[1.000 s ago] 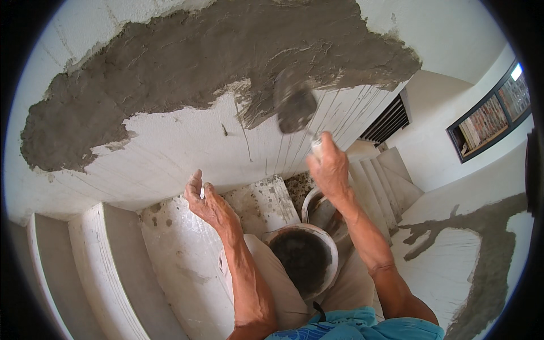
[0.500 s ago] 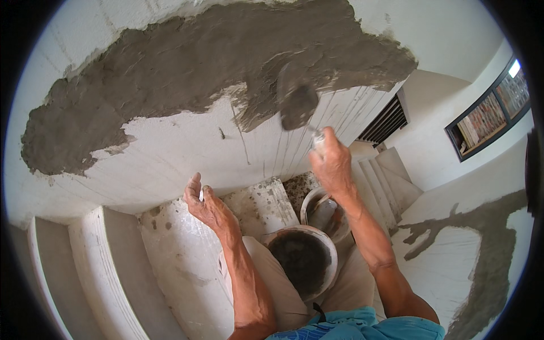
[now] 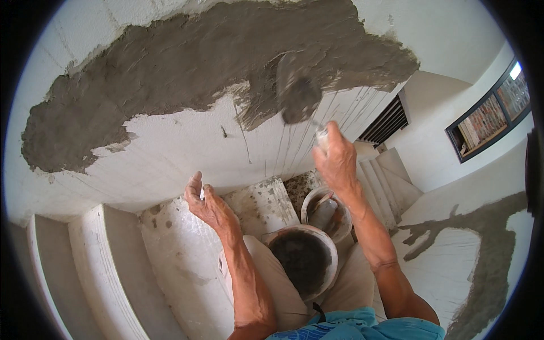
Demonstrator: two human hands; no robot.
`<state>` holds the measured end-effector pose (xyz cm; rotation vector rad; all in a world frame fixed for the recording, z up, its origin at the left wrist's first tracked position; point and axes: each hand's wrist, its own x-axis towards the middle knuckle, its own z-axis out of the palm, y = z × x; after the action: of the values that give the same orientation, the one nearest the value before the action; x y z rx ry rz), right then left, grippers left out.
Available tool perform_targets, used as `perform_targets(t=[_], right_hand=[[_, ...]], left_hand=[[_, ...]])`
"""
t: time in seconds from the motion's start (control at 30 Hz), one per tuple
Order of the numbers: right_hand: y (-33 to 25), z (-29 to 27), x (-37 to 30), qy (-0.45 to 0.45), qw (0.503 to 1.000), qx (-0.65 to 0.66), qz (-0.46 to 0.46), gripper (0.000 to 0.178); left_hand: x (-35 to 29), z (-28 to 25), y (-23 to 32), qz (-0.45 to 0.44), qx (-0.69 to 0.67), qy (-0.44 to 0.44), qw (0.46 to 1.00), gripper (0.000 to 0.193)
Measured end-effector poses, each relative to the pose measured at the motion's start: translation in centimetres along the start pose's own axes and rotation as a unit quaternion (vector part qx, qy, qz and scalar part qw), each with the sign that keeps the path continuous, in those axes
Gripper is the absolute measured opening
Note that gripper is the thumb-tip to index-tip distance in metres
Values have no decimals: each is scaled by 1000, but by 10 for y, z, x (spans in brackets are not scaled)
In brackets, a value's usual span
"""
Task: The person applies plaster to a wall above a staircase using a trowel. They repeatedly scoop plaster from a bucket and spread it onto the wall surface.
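Note:
My right hand grips the handle of a trowel, whose blade, loaded with grey mortar, presses flat against the wet mortar patch on the white grooved wall. My left hand is held up below the wall with fingers loosely spread; a small pale object shows between them, too small to identify. Between my knees stands a white bucket with dark mortar inside.
A second bucket with a tool in it stands behind the first on mortar-spattered white stairs. More steps run to the right. Another wall at the right carries a mortar streak. A dark vent grille and a framed window lie beyond.
My right hand has pushed the trowel upward along the wall, from the lower edge of the mortar patch into it. My left hand has barely moved.

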<state>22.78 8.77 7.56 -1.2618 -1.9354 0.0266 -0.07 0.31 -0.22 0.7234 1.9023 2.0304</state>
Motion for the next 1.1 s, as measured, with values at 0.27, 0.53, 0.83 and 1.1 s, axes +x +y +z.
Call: perform_targets(t=[0.27, 0.53, 0.83, 1.1], right_hand=[[1, 8, 13, 18, 998, -55, -21, 27], [-11, -5, 9, 17, 999, -28, -10, 25], [-14, 8, -12, -87, 994, -50, -45, 24], [1, 9, 13, 23, 999, -25, 14, 23]], left_hand=[[-2, 1, 6, 9, 22, -1, 1000, 41], [-1, -2, 6, 5, 21, -1, 1000, 41], [0, -1, -1, 8, 14, -7, 1000, 41], [-3, 1, 3, 5, 14, -8, 1000, 41]])
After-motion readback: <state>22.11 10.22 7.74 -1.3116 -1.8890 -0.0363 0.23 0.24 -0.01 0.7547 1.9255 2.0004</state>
